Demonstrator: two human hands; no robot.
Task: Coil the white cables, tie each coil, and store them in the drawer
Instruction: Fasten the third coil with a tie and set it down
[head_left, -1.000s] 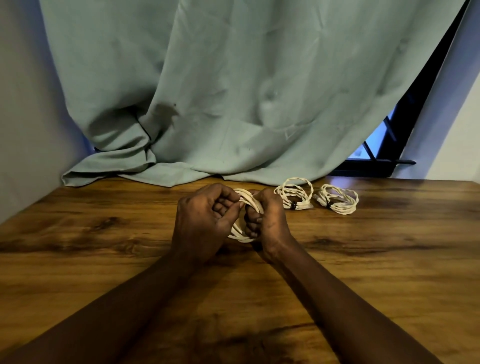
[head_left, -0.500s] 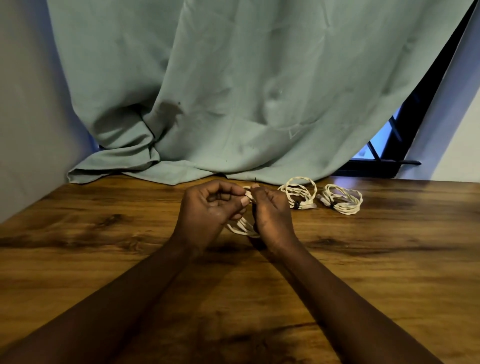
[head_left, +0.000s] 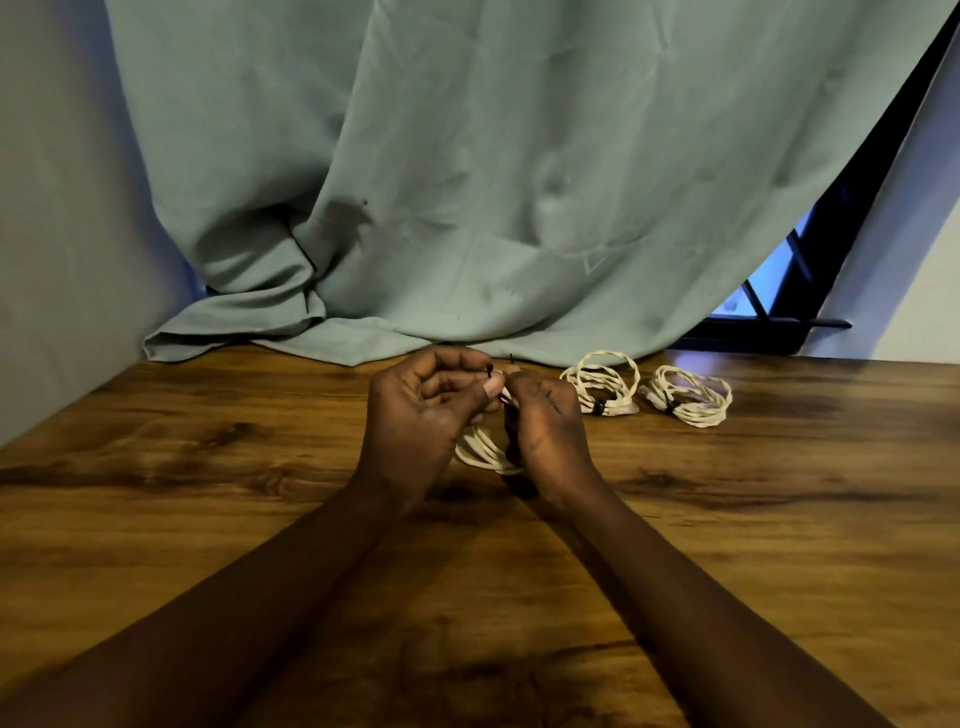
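Now | left hand (head_left: 415, 426), right hand (head_left: 545, 431): fingers (head_left: 457, 358) pinching white coil (head_left: 483, 453) | two tied coils (head_left: 602, 387) (head_left: 688, 397) just right | curtain (head_left: 467, 182) behind

We reach both bare forearms forward and inward until our hands meet, our left hand (head_left: 415, 421) with curled fingers (head_left: 457, 359) and thumb pinching the top of the cable coil (head_left: 483, 451), our right hand (head_left: 545, 431) gripping its other side.

Left forearm (head_left: 260, 587) and right forearm (head_left: 701, 597) are bare to the frame edge. Left hand (head_left: 415, 415) and right hand (head_left: 545, 423) seem bare too, in dim light.
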